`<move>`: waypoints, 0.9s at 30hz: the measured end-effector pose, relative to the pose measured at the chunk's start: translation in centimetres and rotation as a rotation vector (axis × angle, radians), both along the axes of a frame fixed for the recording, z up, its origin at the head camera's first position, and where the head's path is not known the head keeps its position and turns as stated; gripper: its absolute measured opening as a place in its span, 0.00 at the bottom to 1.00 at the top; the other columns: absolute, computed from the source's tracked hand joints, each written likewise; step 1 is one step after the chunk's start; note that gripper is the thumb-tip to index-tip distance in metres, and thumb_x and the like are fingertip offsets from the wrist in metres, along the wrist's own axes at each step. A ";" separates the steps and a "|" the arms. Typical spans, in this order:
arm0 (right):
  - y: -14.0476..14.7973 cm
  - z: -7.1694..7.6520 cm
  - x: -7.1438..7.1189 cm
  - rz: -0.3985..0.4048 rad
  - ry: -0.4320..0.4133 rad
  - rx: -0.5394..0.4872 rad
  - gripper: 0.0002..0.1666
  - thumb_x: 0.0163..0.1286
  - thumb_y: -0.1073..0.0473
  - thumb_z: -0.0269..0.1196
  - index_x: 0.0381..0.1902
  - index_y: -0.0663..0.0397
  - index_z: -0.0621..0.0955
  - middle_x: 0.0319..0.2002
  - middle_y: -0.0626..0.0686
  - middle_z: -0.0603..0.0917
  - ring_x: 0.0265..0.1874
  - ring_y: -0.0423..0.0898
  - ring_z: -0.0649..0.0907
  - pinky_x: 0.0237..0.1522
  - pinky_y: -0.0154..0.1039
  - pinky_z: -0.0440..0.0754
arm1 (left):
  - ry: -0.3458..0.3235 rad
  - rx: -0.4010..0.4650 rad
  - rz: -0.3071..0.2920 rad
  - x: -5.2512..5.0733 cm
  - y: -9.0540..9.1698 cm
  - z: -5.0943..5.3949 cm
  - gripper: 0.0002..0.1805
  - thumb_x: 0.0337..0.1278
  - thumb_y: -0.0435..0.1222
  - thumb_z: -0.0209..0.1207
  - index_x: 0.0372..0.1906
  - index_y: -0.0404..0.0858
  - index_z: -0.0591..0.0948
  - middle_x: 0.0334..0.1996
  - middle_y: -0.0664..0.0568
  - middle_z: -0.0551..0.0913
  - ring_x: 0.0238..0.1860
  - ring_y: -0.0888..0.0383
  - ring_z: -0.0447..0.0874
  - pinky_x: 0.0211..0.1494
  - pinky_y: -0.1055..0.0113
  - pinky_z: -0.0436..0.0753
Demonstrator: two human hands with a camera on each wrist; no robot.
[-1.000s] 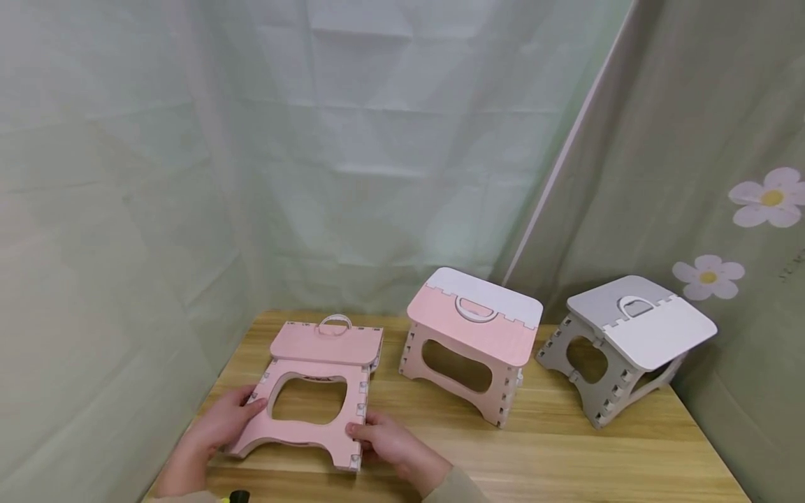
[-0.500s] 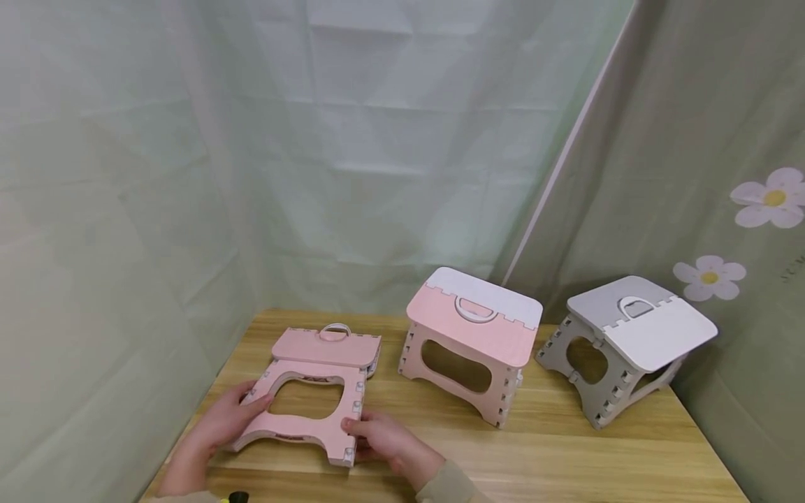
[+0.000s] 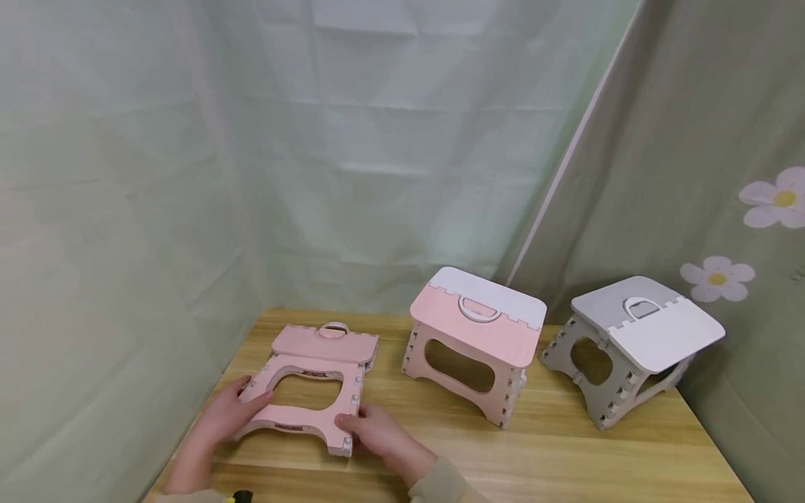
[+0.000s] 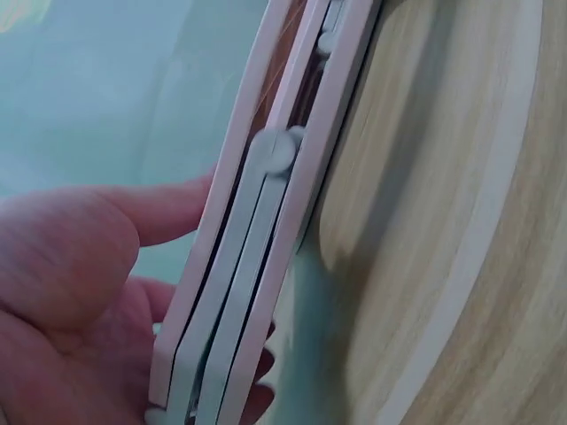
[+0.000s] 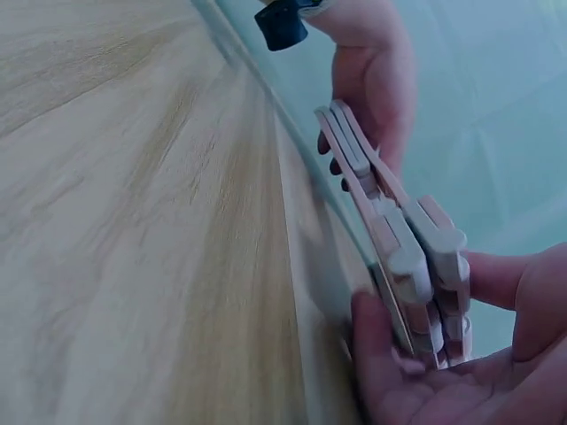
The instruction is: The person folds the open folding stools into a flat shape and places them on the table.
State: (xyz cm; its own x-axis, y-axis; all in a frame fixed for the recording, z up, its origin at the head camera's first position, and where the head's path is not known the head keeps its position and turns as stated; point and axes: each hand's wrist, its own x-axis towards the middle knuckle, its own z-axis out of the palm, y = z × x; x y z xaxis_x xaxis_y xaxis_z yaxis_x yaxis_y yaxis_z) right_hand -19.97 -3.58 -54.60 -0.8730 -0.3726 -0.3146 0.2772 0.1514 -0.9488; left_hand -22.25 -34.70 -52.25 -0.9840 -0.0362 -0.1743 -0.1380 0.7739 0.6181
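A folded pink step stool (image 3: pixel 308 418) is tilted low over the left part of the table, its flap and white carry handle (image 3: pixel 336 325) at the far end. My left hand (image 3: pixel 229 416) grips its left side, thumb on top. On the right side my right hand (image 3: pixel 380 434) pinches the near leg, thumb on the upper face. In the left wrist view the stool's layered edge (image 4: pixel 239 239) lies between thumb and fingers, a gap under it. The right wrist view has the grey hinges (image 5: pixel 412 266) between the right thumb and fingers, and the left hand (image 5: pixel 376 84) beyond.
An unfolded pink and white stool (image 3: pixel 474 321) stands right of the held one. Farther right stands a grey and white stool (image 3: pixel 648 325). A small black object (image 3: pixel 242 497) lies at the table's (image 3: pixel 534 461) near edge. Curtains (image 3: pixel 390 175) hang behind and at both sides.
The held stool's near end has shifted slightly left and away from the person, and the stool lies flatter. Both hands keep their hold on it. The other stools stay put.
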 end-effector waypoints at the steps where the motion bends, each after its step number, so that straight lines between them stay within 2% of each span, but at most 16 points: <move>1: -0.1 0.2 0.0 0.004 0.021 0.008 0.21 0.78 0.50 0.68 0.56 0.61 0.82 0.41 0.49 0.85 0.38 0.43 0.84 0.41 0.39 0.83 | 0.008 -0.014 0.010 0.0 0.1 0.1 0.50 0.76 0.53 0.61 0.73 0.11 0.59 0.69 0.13 0.64 0.70 0.19 0.64 0.68 0.31 0.71; 5: -0.5 1.0 0.1 0.010 0.101 0.032 0.22 0.76 0.54 0.70 0.60 0.61 0.82 0.47 0.50 0.85 0.43 0.45 0.81 0.46 0.42 0.80 | 0.039 -0.047 0.070 -0.1 0.3 0.3 0.49 0.73 0.50 0.63 0.71 0.09 0.61 0.68 0.12 0.65 0.69 0.18 0.65 0.69 0.31 0.70; 7: -0.8 1.2 0.1 0.011 0.131 0.049 0.28 0.75 0.55 0.70 0.66 0.64 0.80 0.54 0.53 0.84 0.49 0.47 0.80 0.53 0.45 0.80 | 0.057 -0.080 0.096 0.0 0.3 0.2 0.47 0.71 0.49 0.64 0.69 0.09 0.63 0.66 0.12 0.67 0.67 0.18 0.67 0.68 0.31 0.71; 10: -1.1 1.3 0.2 0.026 0.165 0.072 0.34 0.76 0.55 0.69 0.74 0.63 0.76 0.62 0.54 0.82 0.56 0.48 0.78 0.61 0.48 0.77 | 0.075 -0.117 0.136 0.0 0.2 -0.1 0.43 0.69 0.47 0.64 0.66 0.09 0.68 0.63 0.13 0.71 0.63 0.19 0.71 0.65 0.32 0.74; 13: -1.4 1.3 0.3 0.049 0.197 0.072 0.33 0.76 0.56 0.68 0.74 0.63 0.75 0.61 0.54 0.83 0.56 0.48 0.79 0.60 0.48 0.78 | 0.070 -0.134 0.182 0.0 0.0 -0.3 0.41 0.70 0.47 0.63 0.66 0.11 0.70 0.63 0.15 0.72 0.62 0.20 0.73 0.63 0.33 0.75; 17: -1.6 1.4 0.4 0.062 0.207 0.068 0.34 0.76 0.57 0.67 0.74 0.67 0.74 0.65 0.58 0.82 0.61 0.51 0.80 0.65 0.52 0.77 | 0.044 -0.138 0.241 -0.2 -0.3 -0.5 0.42 0.73 0.49 0.61 0.70 0.15 0.69 0.66 0.18 0.71 0.64 0.21 0.70 0.63 0.31 0.73; 21: -1.7 1.3 0.4 0.060 0.185 0.070 0.38 0.77 0.55 0.66 0.77 0.70 0.70 0.73 0.62 0.76 0.70 0.57 0.76 0.72 0.58 0.71 | 0.010 -0.134 0.286 -0.3 -0.4 -0.7 0.42 0.75 0.51 0.60 0.72 0.18 0.68 0.68 0.19 0.70 0.65 0.22 0.69 0.62 0.31 0.72; 27: -1.9 1.0 0.4 0.070 0.156 0.046 0.39 0.78 0.55 0.65 0.78 0.70 0.68 0.75 0.63 0.74 0.75 0.60 0.72 0.75 0.60 0.66 | -0.005 -0.141 0.343 -0.2 -0.4 -0.9 0.40 0.76 0.51 0.60 0.73 0.20 0.68 0.67 0.20 0.70 0.65 0.22 0.69 0.59 0.30 0.73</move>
State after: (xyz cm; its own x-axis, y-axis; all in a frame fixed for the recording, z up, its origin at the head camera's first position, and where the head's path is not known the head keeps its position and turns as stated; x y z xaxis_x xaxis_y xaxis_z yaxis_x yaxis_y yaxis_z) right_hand -19.52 -5.43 -53.56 -0.8852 -0.4222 -0.1954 0.1146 0.2092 -0.9711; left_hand -22.46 -35.11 -53.19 -0.9097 -0.3878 -0.1484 -0.4066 0.7598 0.5073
